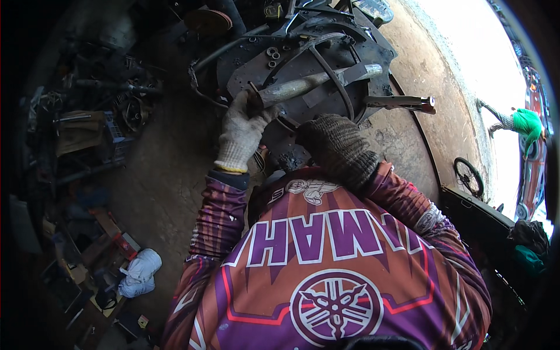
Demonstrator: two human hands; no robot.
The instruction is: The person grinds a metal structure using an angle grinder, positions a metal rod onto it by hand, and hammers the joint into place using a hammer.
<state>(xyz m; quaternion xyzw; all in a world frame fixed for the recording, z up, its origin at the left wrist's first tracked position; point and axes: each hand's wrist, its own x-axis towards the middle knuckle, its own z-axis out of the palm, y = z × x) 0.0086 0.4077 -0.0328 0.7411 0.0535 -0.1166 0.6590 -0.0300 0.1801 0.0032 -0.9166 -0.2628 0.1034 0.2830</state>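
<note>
My left hand, in a pale knit glove, is closed at the near-left end of a worn grey tapered bar. A small dark piece with a thin edge shows at its fingers; its kind is unclear. My right hand, in a dark knit glove, is closed beside it. A thin dark strip shows between the two hands, and what the right fingers hold is hidden. The bar lies across a dark metal workbench, under a curved metal rod. Several metal rings lie behind it.
A metal tube juts out past the bench's right side. A tape measure lies at the back. Boxes, scrap and a white sack crowd the left floor. To the right are a wheel and a person in green.
</note>
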